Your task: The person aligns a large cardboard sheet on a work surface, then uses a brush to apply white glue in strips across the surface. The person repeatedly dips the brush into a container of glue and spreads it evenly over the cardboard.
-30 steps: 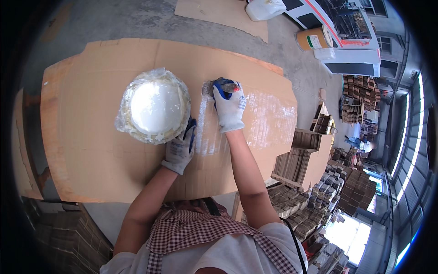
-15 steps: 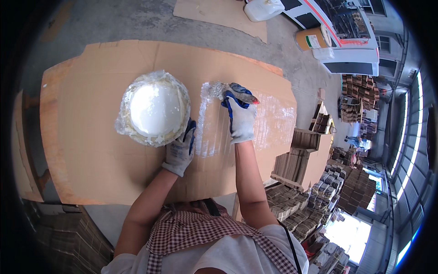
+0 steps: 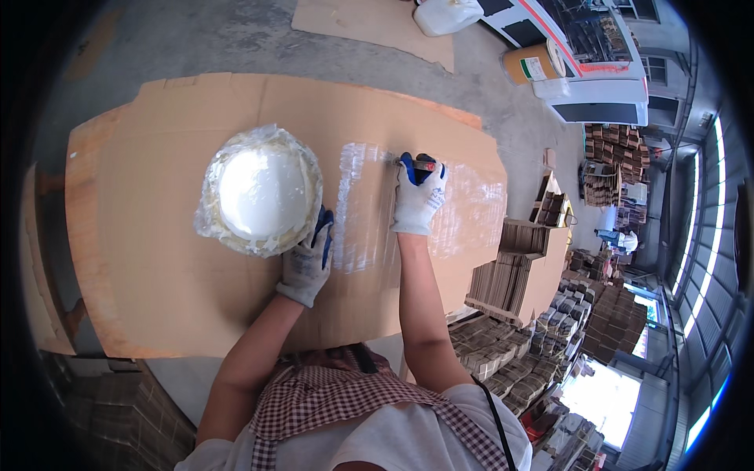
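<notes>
A big brown cardboard sheet (image 3: pixel 157 259) lies flat before me, with wet white glue streaks (image 3: pixel 365 204) across its right half. My right hand (image 3: pixel 419 198), in a white glove with blue fingertips, grips a brush (image 3: pixel 415 163) whose head touches the cardboard at the far end of the streaks. My left hand (image 3: pixel 308 261), gloved the same way, rests on the sheet against the rim of a round basin of white glue (image 3: pixel 259 190) lined with clear plastic.
Stacks of flattened cardboard boxes (image 3: pixel 510 279) stand to my right and more lie lower right (image 3: pixel 597 314). A yellow drum (image 3: pixel 534 63), a white jug (image 3: pixel 448 14) and a white machine (image 3: pixel 597 86) sit beyond the sheet on the concrete floor.
My right hand swept the brush right, then back left toward the middle of the glued strip. My left hand stayed by the basin.
</notes>
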Demonstrator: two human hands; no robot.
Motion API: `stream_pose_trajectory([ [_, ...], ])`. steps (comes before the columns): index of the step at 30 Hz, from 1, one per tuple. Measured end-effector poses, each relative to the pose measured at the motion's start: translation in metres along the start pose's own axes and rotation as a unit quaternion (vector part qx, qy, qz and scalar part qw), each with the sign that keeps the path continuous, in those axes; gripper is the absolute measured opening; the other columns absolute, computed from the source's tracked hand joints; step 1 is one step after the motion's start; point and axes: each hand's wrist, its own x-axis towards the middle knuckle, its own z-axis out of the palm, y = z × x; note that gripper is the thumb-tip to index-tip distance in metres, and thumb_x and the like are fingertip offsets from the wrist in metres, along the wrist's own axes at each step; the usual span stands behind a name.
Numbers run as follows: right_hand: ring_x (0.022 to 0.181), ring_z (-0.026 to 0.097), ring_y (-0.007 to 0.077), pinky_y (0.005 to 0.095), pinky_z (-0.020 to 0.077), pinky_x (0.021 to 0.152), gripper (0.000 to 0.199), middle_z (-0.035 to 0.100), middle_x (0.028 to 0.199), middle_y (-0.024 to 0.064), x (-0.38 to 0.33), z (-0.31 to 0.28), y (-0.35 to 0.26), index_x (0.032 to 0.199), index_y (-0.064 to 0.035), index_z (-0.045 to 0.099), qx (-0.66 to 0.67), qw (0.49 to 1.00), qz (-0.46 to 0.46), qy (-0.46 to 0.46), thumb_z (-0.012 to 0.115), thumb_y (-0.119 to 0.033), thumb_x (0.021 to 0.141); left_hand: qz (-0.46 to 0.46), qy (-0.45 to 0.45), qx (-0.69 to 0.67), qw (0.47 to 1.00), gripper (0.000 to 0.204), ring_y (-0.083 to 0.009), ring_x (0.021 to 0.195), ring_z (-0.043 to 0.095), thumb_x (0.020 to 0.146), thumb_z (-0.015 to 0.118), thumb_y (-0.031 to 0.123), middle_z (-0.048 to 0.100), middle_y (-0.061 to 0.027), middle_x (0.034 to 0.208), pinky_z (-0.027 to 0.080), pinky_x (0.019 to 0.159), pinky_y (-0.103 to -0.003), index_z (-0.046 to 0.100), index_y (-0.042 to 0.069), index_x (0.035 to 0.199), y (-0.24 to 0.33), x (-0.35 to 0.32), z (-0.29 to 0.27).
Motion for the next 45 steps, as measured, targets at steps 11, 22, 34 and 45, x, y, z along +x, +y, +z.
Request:
stream_pose_trajectory([
  [11, 0.096, 0.068, 0.0373, 0.0443, 0.0549, 0.083, 0.038, 0.065, 0.11, 0.019, 0.037, -0.002, 0.06, 0.11, 0.0, 0.064, 0.006, 0.999, -0.032, 0.009, 0.082, -0.025, 0.088, -0.006, -0.014, 0.001, 1.0, 0.046, -0.0377, 0.148, 0.041, 0.097, 0.059, 0.015, 0.045, -0.0175, 0.159, 0.031, 0.123, -0.053, 0.059, 0.004, 0.142, 0.003, 0.001, -0.001],
  [22, 0.093, 0.068, 0.0381, 0.0439, 0.0548, 0.081, 0.042, 0.067, 0.106, 0.0201, 0.046, -0.016, 0.042, 0.112, 0.0027, 0.063, -0.065, 0.994, -0.084, 0.013, 0.083, -0.022, 0.085, 0.003, -0.006, 0.016, 1.0, 0.046, -0.0357, 0.147, 0.043, 0.099, 0.06, 0.014, 0.048, -0.0149, 0.158, 0.031, 0.124, -0.05, 0.056, 0.004, 0.143, -0.002, -0.002, 0.005],
  [34, 0.097, 0.067, 0.0363, 0.0428, 0.0553, 0.086, 0.04, 0.063, 0.112, 0.0179, 0.046, -0.022, 0.026, 0.12, -0.0023, 0.061, -0.087, 0.995, -0.033, -0.043, 0.079, -0.019, 0.088, -0.013, -0.005, 0.006, 1.0, 0.044, -0.0367, 0.146, 0.043, 0.099, 0.059, 0.017, 0.047, -0.0164, 0.158, 0.032, 0.122, -0.053, 0.06, 0.004, 0.141, 0.0, 0.002, 0.003],
  [45, 0.105, 0.067, 0.0372, 0.0414, 0.055, 0.092, 0.033, 0.066, 0.118, 0.0171, -0.001, -0.014, -0.014, 0.117, -0.006, 0.065, 0.02, 0.976, -0.06, -0.206, 0.076, -0.014, 0.086, -0.003, 0.015, -0.005, 1.0, 0.046, -0.0357, 0.145, 0.045, 0.101, 0.056, 0.014, 0.051, -0.014, 0.155, 0.033, 0.122, -0.052, 0.056, 0.009, 0.147, 0.002, 0.001, 0.001],
])
